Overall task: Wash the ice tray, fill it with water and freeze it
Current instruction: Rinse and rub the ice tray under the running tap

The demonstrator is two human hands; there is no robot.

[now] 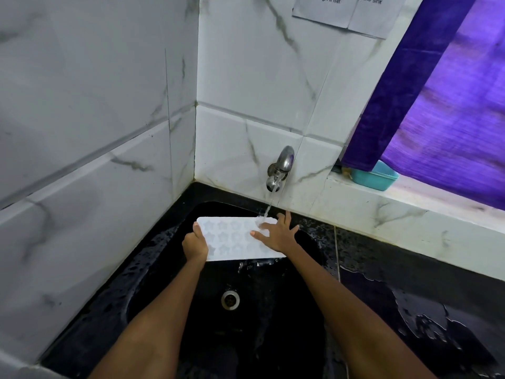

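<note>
A black sink (pixel 153 269) sits in the corner of a room tiled in white, grey-veined marble, its rim and the dark desk (pixel 410 283) to its right wet and beaded with water. Over the far half of the basin is the white ice tray (pixel 232 239), star-shaped pockets facing up, held roughly level above the drain (pixel 230 299). A metal tap (pixel 280 169) on the far wall runs a thin stream of water (pixel 267 207) onto the tray's far right corner. The left hand (pixel 194 243) grips the tray's left end, fingers curled round the edge with the thumb on top. The right hand (pixel 277 232) lies on the tray's right end with fingers straight and spread wide, fingertips reaching past the far edge near the stream. Both bare forearms stretch in from the near edge. To the far right, a teal tub (pixel 377 177) rests on a pale ledge, partly under a purple curtain (pixel 437 105). A printed paper note (pixel 347 12) is fixed high on the far wall.
</note>
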